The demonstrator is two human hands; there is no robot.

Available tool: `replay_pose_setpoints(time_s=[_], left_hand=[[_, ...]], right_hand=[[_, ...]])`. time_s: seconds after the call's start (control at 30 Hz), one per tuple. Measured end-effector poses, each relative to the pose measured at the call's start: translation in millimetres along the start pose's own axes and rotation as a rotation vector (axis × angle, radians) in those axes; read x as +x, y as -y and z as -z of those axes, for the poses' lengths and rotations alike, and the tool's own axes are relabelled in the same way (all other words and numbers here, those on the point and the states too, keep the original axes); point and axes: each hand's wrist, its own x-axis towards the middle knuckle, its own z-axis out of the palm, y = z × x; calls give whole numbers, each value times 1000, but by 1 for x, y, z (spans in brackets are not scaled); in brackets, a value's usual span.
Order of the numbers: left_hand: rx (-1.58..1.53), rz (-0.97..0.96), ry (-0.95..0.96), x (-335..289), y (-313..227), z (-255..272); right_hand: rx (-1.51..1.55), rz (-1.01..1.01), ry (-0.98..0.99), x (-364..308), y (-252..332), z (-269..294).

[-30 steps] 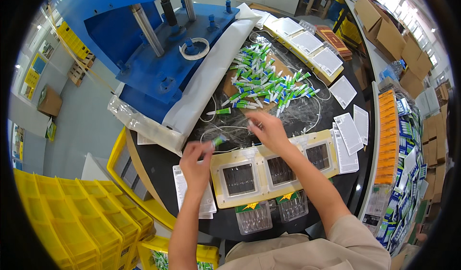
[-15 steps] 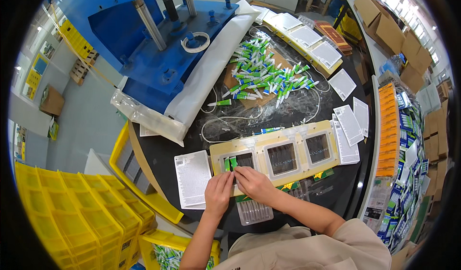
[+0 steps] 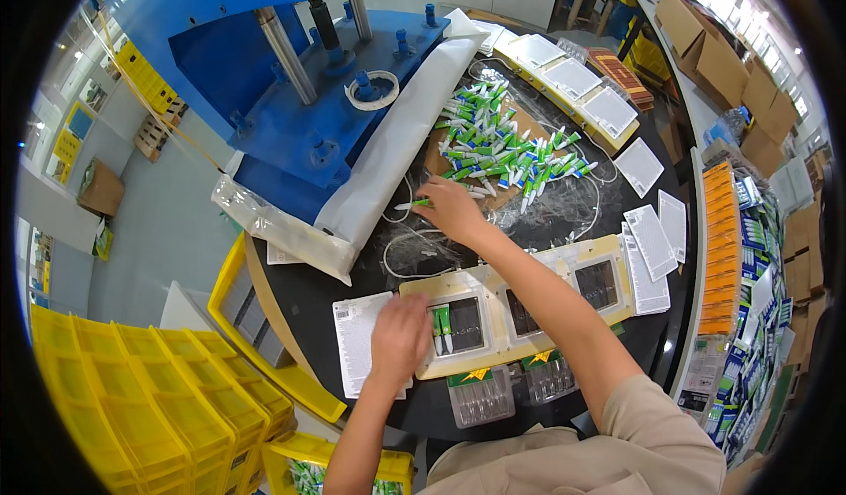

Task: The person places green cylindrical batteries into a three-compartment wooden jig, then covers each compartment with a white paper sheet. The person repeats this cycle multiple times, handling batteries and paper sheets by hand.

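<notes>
My right hand (image 3: 451,210) reaches over the table with its fingertips closed on a small green and white tube (image 3: 414,204), which lies apart from the heap of tubes (image 3: 515,147). Close to the left end of a pale yellow tray (image 3: 492,354) with three windows is my left hand (image 3: 402,332), its fingers smeared by motion. Two green and white tubes (image 3: 442,329) stand side by side in the tray's left window. Part of the middle window is hidden behind my right forearm. Clear plastic blister packs (image 3: 482,400) stick out below the tray's near edge.
Printed white cards (image 3: 352,314) lie left of the tray, and more cards (image 3: 650,244) lie to its right. A blue press (image 3: 291,116) stands at the back left. A second yellow tray (image 3: 573,85) holds cards. Yellow crates (image 3: 141,389) are stacked at the lower left.
My right hand has left the tray's left window, moved away from me and closed on the lone tube. My left hand has drawn back slightly leftward. The two tubes are released in the window.
</notes>
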Motion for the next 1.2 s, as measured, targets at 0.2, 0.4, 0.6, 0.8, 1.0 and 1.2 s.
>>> replay_pose_setpoints(time_s=[0.2, 0.4, 0.6, 0.8, 1.0, 1.2], left_hand=[[-7, 161, -76, 84, 47, -12], [-32, 169, -34, 87, 44, -22], [-46, 162, -26, 84, 42, -27], [-64, 201, -18, 100, 48, -26], [-113, 207, -48, 89, 19, -16], [130, -131, 421, -14, -49, -9]], right_hand=[[-194, 206, 67, -9, -1, -7], [-170, 552, 178, -150, 79, 83], [-288, 613, 361, -181, 82, 68], [87, 331, 407, -158, 66, 76], [42, -58, -51, -68, -13, 73], [-462, -49, 185, -26, -53, 34]])
